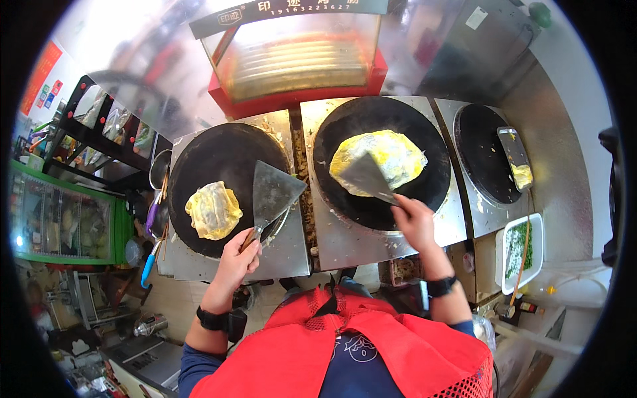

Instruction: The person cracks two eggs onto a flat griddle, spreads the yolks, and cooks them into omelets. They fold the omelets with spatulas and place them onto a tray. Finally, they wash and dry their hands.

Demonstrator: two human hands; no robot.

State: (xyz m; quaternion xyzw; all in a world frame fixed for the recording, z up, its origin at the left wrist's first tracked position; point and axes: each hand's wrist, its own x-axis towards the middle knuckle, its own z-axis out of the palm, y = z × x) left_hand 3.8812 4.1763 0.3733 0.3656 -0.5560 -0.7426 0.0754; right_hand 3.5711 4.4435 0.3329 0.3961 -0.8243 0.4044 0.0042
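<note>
My left hand (239, 256) grips the wooden handle of a wide metal scraper (273, 191), its blade raised over the right edge of the left round griddle (219, 149). A folded, egg-coated pancake (214, 211) lies on that griddle, left of the scraper. My right hand (415, 224) holds a second metal scraper (366, 175), slightly blurred, its blade over the lower left part of a larger egg-covered pancake (398, 154) on the middle griddle (383, 112). Whether the blade touches the pancake I cannot tell.
Behind the griddles stands a glass-fronted roller warmer (298, 59). A third griddle (480, 149) at right bears a metal tray (515, 149) with a yellow piece. A white tub (500, 258) of chopped greens sits below it. Ladles (160, 166) hang at the left counter edge.
</note>
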